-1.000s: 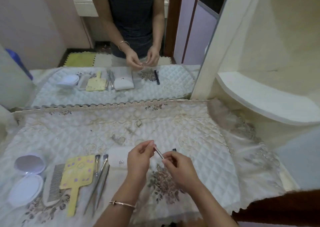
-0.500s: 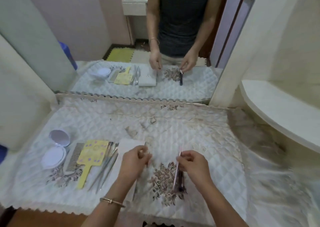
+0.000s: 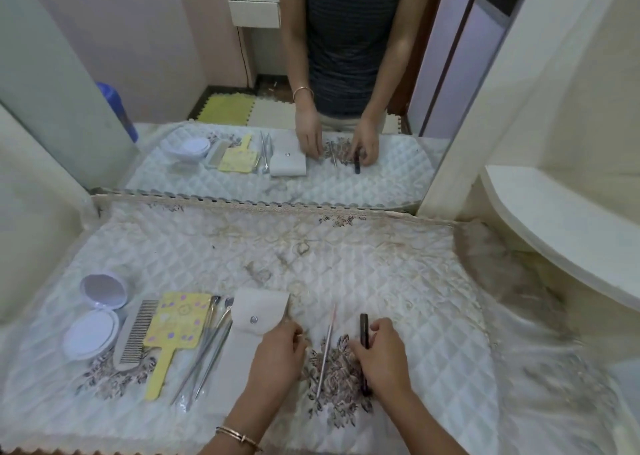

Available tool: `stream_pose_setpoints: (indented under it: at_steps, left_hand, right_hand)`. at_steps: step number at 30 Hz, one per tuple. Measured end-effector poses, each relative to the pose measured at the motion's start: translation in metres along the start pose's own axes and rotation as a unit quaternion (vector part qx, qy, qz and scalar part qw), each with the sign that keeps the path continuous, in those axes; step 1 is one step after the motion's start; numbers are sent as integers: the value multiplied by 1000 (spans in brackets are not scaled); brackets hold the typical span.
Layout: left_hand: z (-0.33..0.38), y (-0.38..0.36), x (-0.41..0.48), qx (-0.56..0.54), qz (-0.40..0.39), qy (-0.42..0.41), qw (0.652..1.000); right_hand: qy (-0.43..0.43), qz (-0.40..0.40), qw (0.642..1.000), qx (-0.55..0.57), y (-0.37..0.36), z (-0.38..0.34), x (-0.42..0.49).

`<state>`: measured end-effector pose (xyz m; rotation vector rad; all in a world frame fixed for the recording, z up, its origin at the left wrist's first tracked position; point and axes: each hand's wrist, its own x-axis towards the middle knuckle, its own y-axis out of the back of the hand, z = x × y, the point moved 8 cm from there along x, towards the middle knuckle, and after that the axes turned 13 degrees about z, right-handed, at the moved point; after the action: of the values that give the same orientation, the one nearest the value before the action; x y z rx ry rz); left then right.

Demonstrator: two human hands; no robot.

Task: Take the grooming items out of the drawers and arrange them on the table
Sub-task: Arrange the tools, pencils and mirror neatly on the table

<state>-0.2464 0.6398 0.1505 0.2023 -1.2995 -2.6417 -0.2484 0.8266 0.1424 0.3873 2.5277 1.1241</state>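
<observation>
The grooming items lie in a row on the quilted table cover (image 3: 346, 267). From the left there is an open round compact mirror (image 3: 100, 291), a grey comb (image 3: 133, 333), a yellow hand mirror (image 3: 176, 323), several slim metal tools (image 3: 211, 343) and a white snap pouch (image 3: 249, 333). A thin metal tool (image 3: 325, 350) lies loose on the cover between my hands. My left hand (image 3: 277, 354) rests its fingertips at the pouch's right edge and holds nothing that I can see. My right hand (image 3: 381, 350) pinches a black stick (image 3: 363, 326) that lies on the cover.
A wall mirror (image 3: 277, 73) stands along the table's back edge and reflects the items and a person's torso. A cream curved shelf (image 3: 554, 232) juts out at the right. A blue container (image 3: 117, 108) shows in the reflection at the left.
My right hand has laid the thin metal tool on the cover and shifted right onto the black stick. My left hand has sunk to the pouch's edge. The view has tilted down.
</observation>
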Motion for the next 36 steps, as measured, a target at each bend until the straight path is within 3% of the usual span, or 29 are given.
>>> stream_pose_setpoints:
  at_steps: [5,7,12,19,21,22,28,33,36]
  left_hand:
    - [21,-4,0,-75,-2,-9,997]
    - [28,-9,1,-160,-23,56,985]
    - [40,-23,-1,-413,-91,200,884]
    - [49,-17,-3,-480,-39,255,838]
    - [41,1,9,-530,8,286,798]
    - [36,12,20,-535,22,282,796]
    - [49,26,35,-438,-9,189,879]
    - [42,-13,2,-245,-72,102,961]
    - [44,-25,-8,-124,-80,28,989]
  right_hand:
    - [6,-29,997,67,-4,-4,-5]
    - [38,-56,991,114,-1,-16,-11]
    - [59,-67,982,165,16,-27,-20]
    - [103,-27,988,115,30,-30,-26]
    - [75,-25,992,103,31,-11,-31]
    - [50,-15,992,116,33,1,-34]
    - [0,34,984,177,56,11,-15]
    - [-15,41,981,191,62,13,1]
    - [-35,35,984,171,58,26,-1]
